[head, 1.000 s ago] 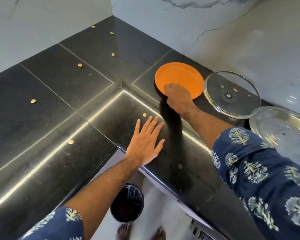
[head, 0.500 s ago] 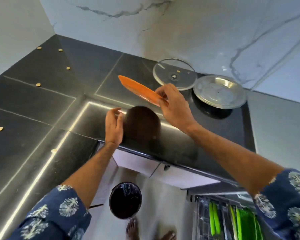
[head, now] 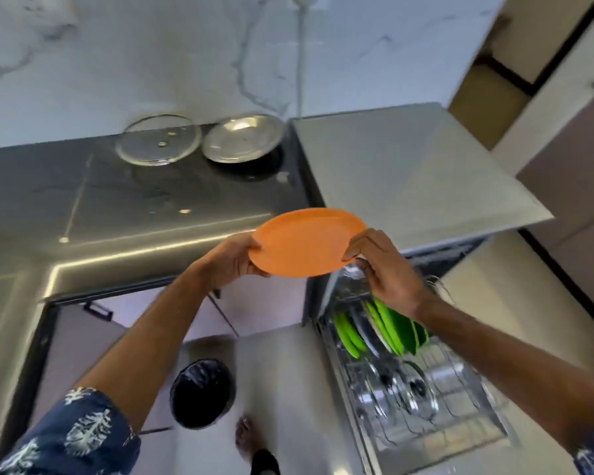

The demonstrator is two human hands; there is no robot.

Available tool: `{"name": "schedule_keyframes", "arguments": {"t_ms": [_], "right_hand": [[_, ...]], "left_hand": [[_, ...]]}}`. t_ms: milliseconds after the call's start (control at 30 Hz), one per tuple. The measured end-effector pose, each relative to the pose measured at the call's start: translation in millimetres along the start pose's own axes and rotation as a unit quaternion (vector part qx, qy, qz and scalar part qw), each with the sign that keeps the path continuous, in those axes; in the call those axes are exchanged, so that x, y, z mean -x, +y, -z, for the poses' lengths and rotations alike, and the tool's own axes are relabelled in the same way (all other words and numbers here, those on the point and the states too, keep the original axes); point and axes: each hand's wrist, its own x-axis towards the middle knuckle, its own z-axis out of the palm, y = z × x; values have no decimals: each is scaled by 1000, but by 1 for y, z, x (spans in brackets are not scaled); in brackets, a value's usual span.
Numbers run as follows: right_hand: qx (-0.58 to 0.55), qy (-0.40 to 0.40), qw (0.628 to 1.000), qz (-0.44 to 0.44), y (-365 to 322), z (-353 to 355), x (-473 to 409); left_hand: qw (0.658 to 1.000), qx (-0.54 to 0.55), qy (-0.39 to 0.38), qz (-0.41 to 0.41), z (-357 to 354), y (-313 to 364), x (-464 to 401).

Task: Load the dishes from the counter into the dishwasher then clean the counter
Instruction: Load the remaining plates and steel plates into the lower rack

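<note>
Orange plate [head: 307, 242] held in the air, off the counter [head: 124, 200], between counter edge and open dishwasher. Roughly level, tipped slightly toward the camera.

Left hand [head: 232, 260] pinching the plate's left rim, thumb on top, fingers curled beneath. Right hand [head: 384, 265] pinching the right rim the same way, fingertips over the edge. Two-handed hold probably there to steady and re-orient the plate before slotting it on edge.

Dishwasher rack [head: 422, 382] pulled out below and to the right of the plate. Green plates [head: 384, 325] already standing on edge in the rack's far rows; a glass lid [head: 414, 389] apparently racked nearer the camera, though motion blur leaves that uncertain. Free slots likely near the green plates; not resolvable from this view.

Remaining on the counter by the back wall: glass pot lid [head: 158, 139] and steel plate [head: 242, 138], side by side, nearly touching. Small crumbs [head: 185, 211] scattered on the dark surface. Black bin [head: 203, 394] on the floor below the counter corner, handy for the wipe-down debris.

Judgement: loading step mid-way; this plate next into the rack, two items to follow, counter cleaning not yet begun. Next move calls for turning the plate vertical and lowering it right and down.
</note>
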Motion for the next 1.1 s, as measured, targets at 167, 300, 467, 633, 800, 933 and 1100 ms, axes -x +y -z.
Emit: {"name": "schedule_keyframes", "arguments": {"t_ms": [167,300,467,633,800,933,1100], "right_hand": [[-14,122,977,-173,38,70,153],[-251,209,848,-416,72,106,251],[-342,67,734,-583,104,123,324],[-418,-13,655,-630,150,133,370],[-408,32,616,-673,220,138,387],[-268,22,662,-700,293,127,400],[-134,-11,710,-691,403,89,432]], "left_hand": [[995,-84,-49,13,-159,-62,-16],[977,-200,-63,24,-253,-122,-35],[895,-423,-139,19,-322,-169,-67],[833,-524,-177,-17,-381,-196,-117],[834,-521,-182,-18,-437,-212,-184],[761,-614,-209,-11,-453,-241,-252],[626,-742,-231,-54,-467,-303,-343]]}}
